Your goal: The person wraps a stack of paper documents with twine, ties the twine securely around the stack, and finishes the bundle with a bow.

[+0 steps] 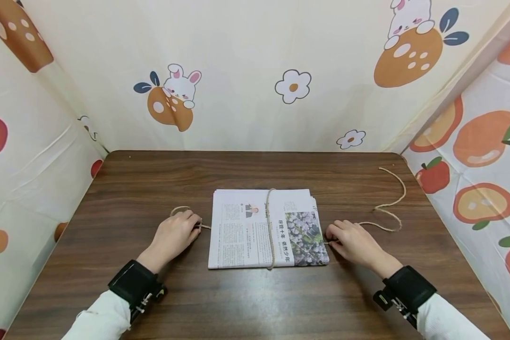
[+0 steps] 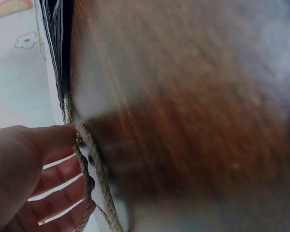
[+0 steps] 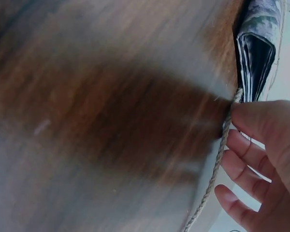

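Observation:
A folded stack of newspapers (image 1: 242,236) lies on the brown table, with one strand of twine (image 1: 270,226) running over its top from back to front. Beside the stack's left edge, my left hand (image 1: 175,236) pinches twine (image 2: 99,169) between thumb and fingers; a short loop shows behind the knuckles. At the right edge, my right hand (image 1: 354,242) pinches another length of twine (image 3: 217,166) that comes out by the papers' folded side (image 3: 255,53). The part of the twine under the stack is hidden.
A long loose tail of twine (image 1: 393,203) curls across the table's right side toward the back edge. The wood-grain table (image 1: 161,174) meets printed cloth (image 1: 238,85) at the back and sides. Each wrist wears a black band (image 1: 133,285) with a camera.

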Demonstrator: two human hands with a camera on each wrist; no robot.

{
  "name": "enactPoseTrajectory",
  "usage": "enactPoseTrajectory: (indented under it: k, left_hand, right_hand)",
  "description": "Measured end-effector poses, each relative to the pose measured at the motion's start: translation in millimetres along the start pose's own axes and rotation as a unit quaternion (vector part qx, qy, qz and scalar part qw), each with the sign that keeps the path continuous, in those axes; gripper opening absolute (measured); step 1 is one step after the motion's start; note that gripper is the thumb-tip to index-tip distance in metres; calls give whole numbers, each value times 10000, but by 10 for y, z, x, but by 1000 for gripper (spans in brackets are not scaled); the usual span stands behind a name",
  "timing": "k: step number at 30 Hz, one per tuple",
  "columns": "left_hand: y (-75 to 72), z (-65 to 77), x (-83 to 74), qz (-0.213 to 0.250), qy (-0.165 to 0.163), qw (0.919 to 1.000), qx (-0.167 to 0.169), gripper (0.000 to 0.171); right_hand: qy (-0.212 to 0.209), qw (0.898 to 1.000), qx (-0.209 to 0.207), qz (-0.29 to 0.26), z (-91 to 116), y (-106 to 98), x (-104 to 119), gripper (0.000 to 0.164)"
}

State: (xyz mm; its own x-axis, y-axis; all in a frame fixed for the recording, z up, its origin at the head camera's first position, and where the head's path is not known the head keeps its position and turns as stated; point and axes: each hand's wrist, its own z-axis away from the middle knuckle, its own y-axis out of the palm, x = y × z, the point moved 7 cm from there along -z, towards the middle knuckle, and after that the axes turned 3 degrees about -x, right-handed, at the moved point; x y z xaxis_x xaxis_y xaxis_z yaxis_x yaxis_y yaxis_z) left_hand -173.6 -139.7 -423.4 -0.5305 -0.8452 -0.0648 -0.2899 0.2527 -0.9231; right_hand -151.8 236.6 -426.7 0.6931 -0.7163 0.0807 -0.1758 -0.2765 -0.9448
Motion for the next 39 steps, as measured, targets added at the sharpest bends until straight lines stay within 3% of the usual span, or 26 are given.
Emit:
enactPoseTrajectory:
  k: [9, 18, 24, 39]
  left_hand:
    - [-19, 7, 10, -156, -14, 9994, -304, 18]
    - [-17, 63, 57, -154, -234, 9995, 136, 18]
    - [-28, 105, 104, -122, -276, 9994, 195, 18]
    - [-29, 157, 195, 55, -421, 9974, 577, 22]
  right_hand:
    - [25, 9999, 13, 146, -48, -1, -42, 26]
    - [376, 9991, 168, -62, -89, 10, -149, 25]
    - [616, 9975, 350, -64, -88, 47, -239, 22]
    - [819, 9960, 287, 232, -77, 52, -360, 22]
